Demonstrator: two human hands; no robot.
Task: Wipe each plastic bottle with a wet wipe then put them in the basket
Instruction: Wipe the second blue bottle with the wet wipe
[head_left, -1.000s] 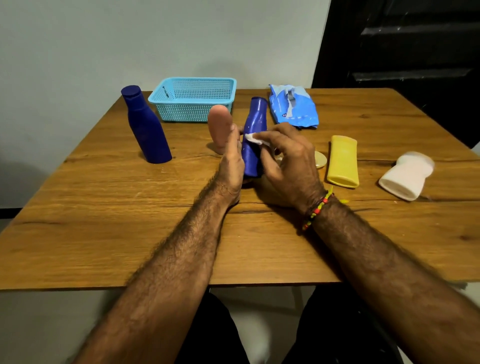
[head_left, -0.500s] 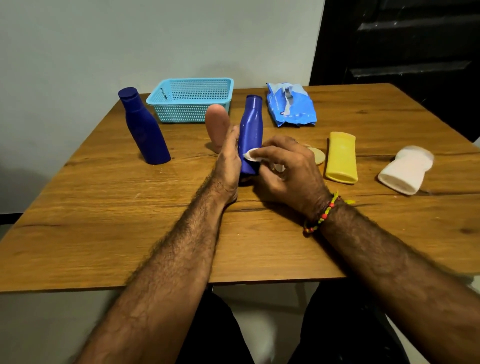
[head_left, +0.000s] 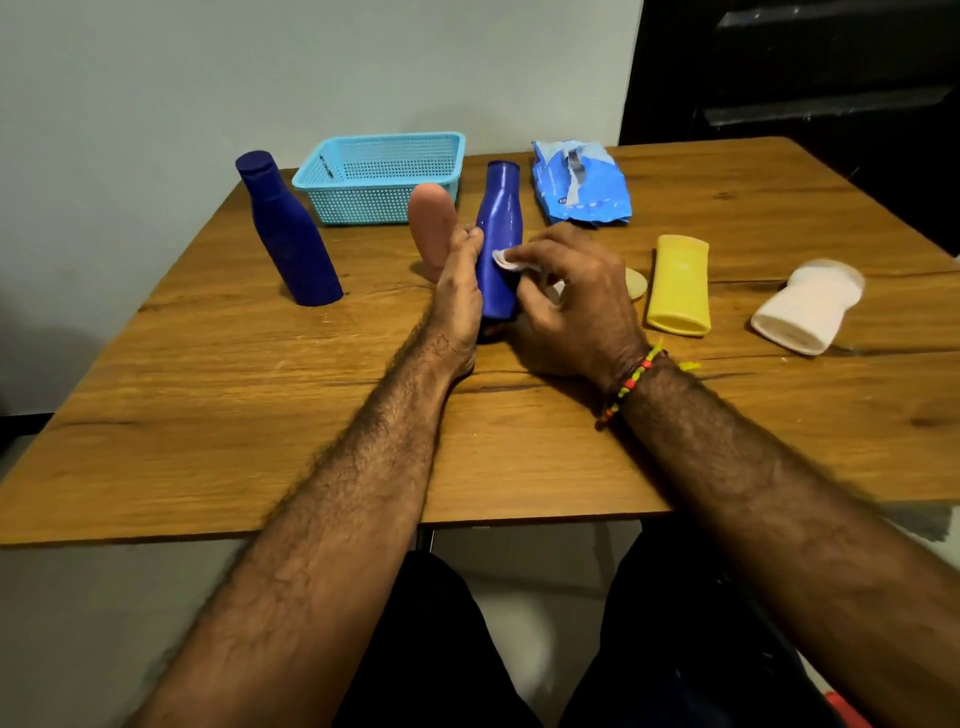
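the left hand (head_left: 457, 291) braces the near side of the upright blue bottle (head_left: 500, 244), its fingers hidden, so i cannot tell if they curl round it. the right hand (head_left: 574, 296) has its fingers (head_left: 524, 255) pinched together on a small white wipe (head_left: 503, 260), pressed against the bottle's middle. the bottle stands on the desk (head_left: 260, 415) between both hands, its open neck up. it looks light, stiff and smooth, likely slippery once wet, so the waisted body low down is the surest hold. the basket (head_left: 382, 200) sits beyond the fingers, to their left. the wipe pack (head_left: 579, 184) lies beyond the right fingers; its print is too small to read, and no bottle shows a legible label.
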